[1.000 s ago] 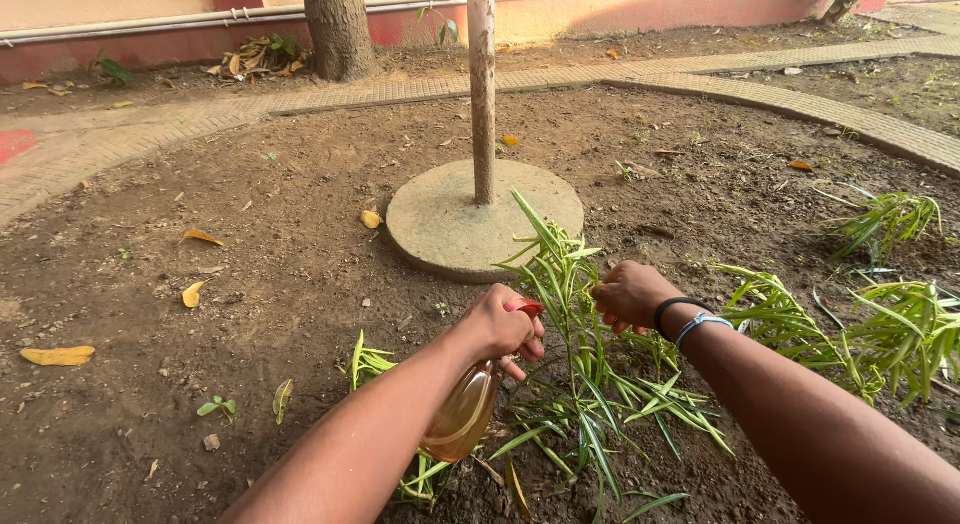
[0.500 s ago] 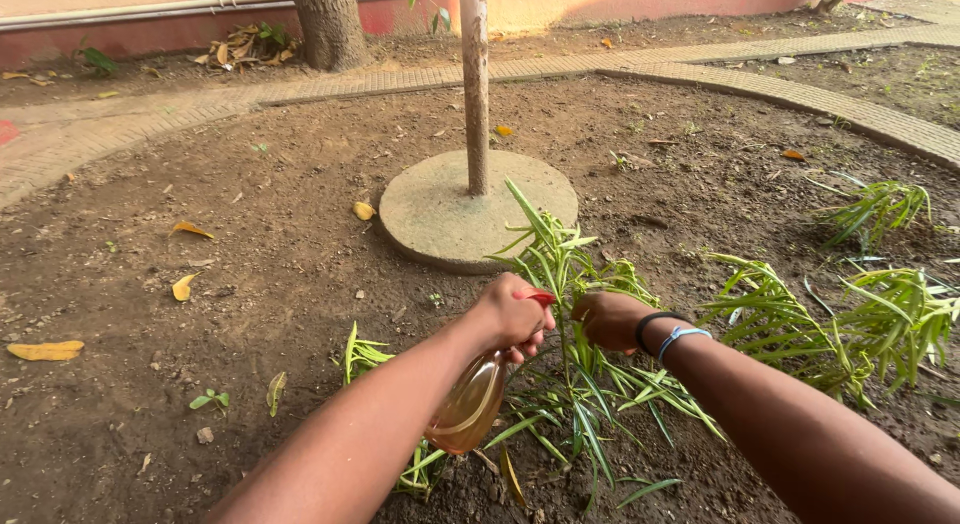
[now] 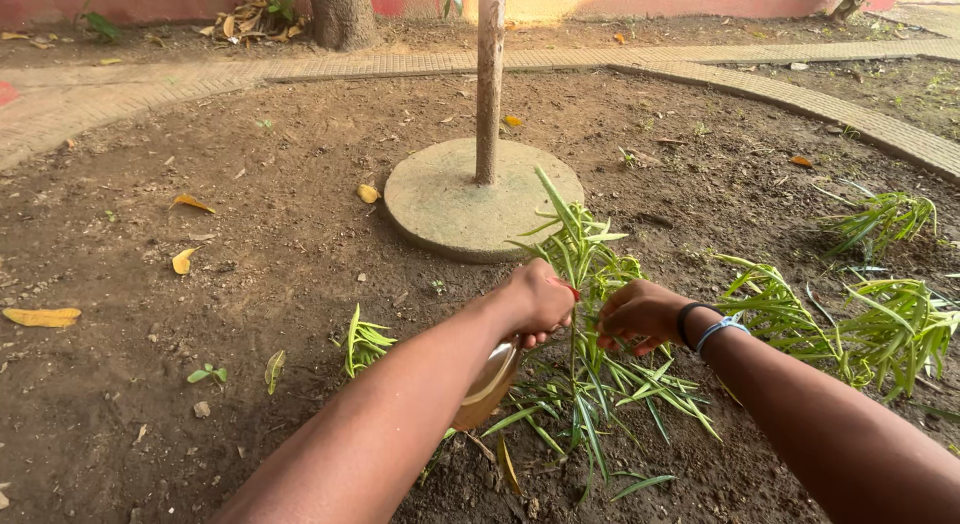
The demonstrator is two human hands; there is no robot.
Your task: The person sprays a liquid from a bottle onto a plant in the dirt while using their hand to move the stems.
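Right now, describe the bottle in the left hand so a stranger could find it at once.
Start at the round concrete base of the post and come toward the camera to the leafy green plant. The left hand grips an amber spray bottle there, hanging below the fist; it is the only shiny thing among leaves and soil.

An outdoor garden bed in a paved yard.

Bare brown soil (image 3: 260,214) fills the bed, edged by a curved path of small paving bricks (image 3: 800,94). A wooden post (image 3: 489,74) stands in a round concrete base (image 3: 440,204), with a thick tree trunk (image 3: 342,14) behind it near a low red-painted wall (image 3: 180,2). Young green narrow-leaved plants (image 3: 585,284) grow in the soil, and dry yellow fallen leaves (image 3: 42,316) lie scattered about.
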